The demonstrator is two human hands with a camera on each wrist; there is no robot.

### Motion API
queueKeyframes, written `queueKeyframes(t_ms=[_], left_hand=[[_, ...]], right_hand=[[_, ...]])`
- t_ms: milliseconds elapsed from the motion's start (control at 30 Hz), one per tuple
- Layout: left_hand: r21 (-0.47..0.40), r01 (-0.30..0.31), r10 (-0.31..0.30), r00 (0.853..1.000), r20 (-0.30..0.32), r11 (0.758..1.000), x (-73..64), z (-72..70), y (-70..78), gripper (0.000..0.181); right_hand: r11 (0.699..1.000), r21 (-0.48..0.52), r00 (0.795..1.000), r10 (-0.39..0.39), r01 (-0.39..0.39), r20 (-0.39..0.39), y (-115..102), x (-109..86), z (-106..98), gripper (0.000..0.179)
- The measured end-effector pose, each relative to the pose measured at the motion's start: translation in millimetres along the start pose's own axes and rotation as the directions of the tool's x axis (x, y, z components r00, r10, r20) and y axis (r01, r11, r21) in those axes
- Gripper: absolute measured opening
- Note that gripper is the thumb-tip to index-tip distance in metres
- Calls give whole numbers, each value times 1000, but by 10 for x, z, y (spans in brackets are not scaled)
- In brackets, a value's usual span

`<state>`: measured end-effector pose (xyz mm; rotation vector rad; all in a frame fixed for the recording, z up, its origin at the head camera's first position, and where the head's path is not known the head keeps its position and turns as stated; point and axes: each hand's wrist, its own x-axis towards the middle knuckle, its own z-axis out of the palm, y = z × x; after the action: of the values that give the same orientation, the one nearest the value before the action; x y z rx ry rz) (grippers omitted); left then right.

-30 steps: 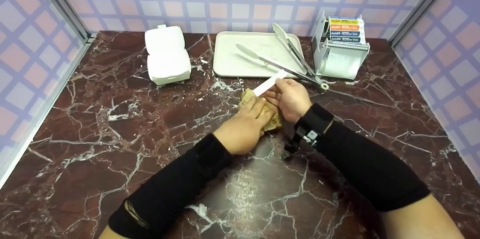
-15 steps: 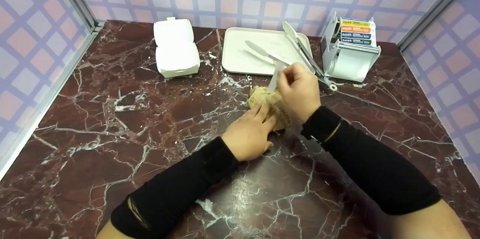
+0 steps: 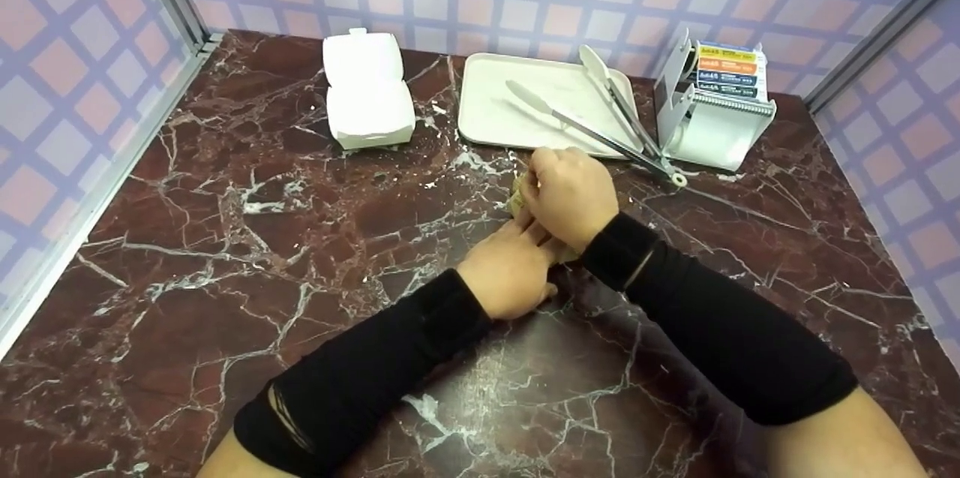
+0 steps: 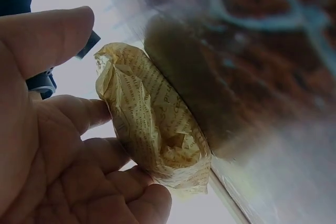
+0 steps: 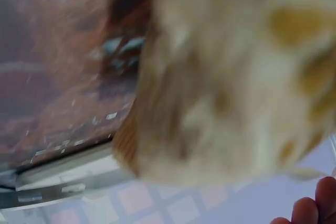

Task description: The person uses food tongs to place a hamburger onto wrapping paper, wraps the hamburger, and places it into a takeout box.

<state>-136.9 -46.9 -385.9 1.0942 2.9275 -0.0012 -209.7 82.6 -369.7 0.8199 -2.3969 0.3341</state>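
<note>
A crumpled tan printed paper packet [image 3: 517, 202] lies under both hands, near the middle of the marble-patterned table. My left hand [image 3: 504, 272] rests its fairly straight fingers against it; in the left wrist view those fingertips touch one side of the packet [image 4: 152, 114], with the thumb standing apart. Over the packet's far end, the right hand [image 3: 574, 196] is bent with curled fingers, its knuckles upward, and hides the white paper strip it pinches. The right wrist view is filled by the blurred packet [image 5: 210, 87], with right fingertips [image 5: 307, 211] low at the corner.
Behind the hands, metal tongs [image 3: 600, 136] lie across a cream tray [image 3: 487, 118]. An open white clamshell box [image 3: 369, 114] stands at back left. A dispenser [image 3: 720, 129] with several coloured boxes stands at back right. White crumbs dot the table.
The right hand has lifted the white strip upright, then lowered it onto the packet, where the strip is now hidden. The left hand stays on the packet. The head view has shifted slightly.
</note>
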Motion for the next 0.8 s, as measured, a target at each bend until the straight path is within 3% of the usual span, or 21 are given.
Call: queueKeyframes(t_ms=[367, 533, 800], left_hand=[[-51, 64, -63, 998, 20, 997, -6, -13, 26, 63], [-121, 112, -110, 994, 21, 986, -25, -5, 41, 52], [-123, 111, -107, 994, 35, 986, -12, 13, 34, 49]], right_hand=[[992, 57, 987, 108, -116, 121, -77, -5, 100, 12], [986, 65, 974, 140, -154, 178, -111, -9, 101, 16], [973, 52, 934, 201, -226, 295, -124, 46, 86, 20]])
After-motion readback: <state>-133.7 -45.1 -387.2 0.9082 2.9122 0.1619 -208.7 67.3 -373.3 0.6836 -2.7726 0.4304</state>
